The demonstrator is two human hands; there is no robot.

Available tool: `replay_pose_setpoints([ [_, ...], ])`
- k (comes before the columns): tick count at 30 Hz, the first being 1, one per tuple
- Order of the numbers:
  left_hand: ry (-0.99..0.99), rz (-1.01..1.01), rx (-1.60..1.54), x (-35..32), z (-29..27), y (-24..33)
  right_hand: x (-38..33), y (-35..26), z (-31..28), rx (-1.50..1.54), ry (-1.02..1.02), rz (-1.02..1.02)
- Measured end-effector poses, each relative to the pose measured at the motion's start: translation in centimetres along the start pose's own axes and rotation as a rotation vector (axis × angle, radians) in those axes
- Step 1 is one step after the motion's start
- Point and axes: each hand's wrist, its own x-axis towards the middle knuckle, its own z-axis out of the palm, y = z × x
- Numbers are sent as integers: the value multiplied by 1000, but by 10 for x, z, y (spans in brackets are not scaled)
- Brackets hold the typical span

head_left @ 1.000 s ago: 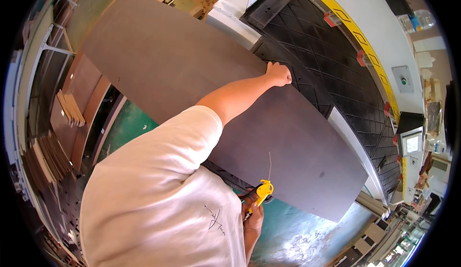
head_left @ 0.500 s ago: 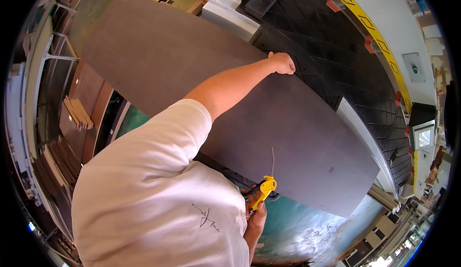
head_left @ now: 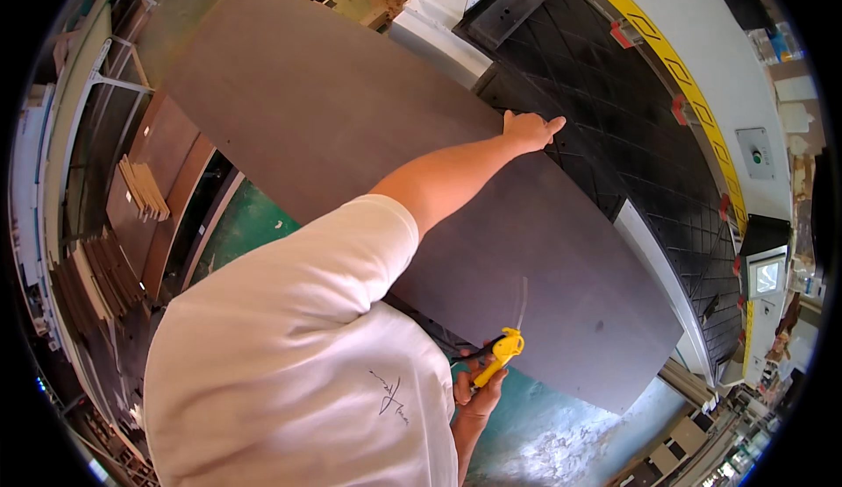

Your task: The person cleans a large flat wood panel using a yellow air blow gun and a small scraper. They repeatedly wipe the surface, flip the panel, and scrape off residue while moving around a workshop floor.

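Observation:
In front of me spans a large dark brown panel (head_left: 351, 92). My left arm reaches across it. My left hand (head_left: 531, 132) is at the panel's far edge, with one finger stretched out to the right and the other fingers partly hidden; I see nothing held in it. Close to my body, my right hand (head_left: 474, 391) is wrapped round a yellow air blow gun (head_left: 502, 357). Its thin nozzle points away from me over the panel's near part and is blurred.
Beyond the panel lies a black grooved machine bed (head_left: 596, 75), with red clamps (head_left: 624, 35) along a yellow-striped white beam (head_left: 719, 66). Wood strips (head_left: 143, 187) and stacked boards (head_left: 101, 281) are at the left. The green floor (head_left: 544, 426) shows below the panel.
My left hand has shifted right along the far edge, and a finger now points out from it. The blow gun in my right hand has moved slightly right and down. The view has shifted slightly.

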Motion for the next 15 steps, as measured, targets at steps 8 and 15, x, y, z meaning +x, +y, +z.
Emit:
replay_pose_setpoints([
  [8, 230, 784, 375, -103, 13, -36, -60, 3, -28, -302, 480, 31],
  [15, 220, 680, 433, -235, -30, -128, -55, 12, -72, -509, 437, 80],
])
